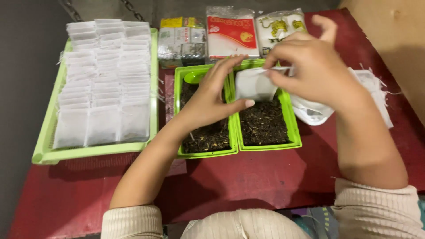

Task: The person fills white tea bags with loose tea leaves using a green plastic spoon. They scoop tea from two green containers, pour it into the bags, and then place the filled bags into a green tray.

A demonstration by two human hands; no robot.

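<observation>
Both of my hands pinch one small white filter tea bag (254,84) above the two green trays of loose tea (265,119), left hand (210,99) at its side, right hand (310,66) at its mouth; it seems feather-light, limp, easily torn, so edges feel safest.

Both forearms are bare below cream ribbed knit sleeves (133,221) pushed up near the elbows. The right cuff (376,212) sits at the frame's lower right.
</observation>
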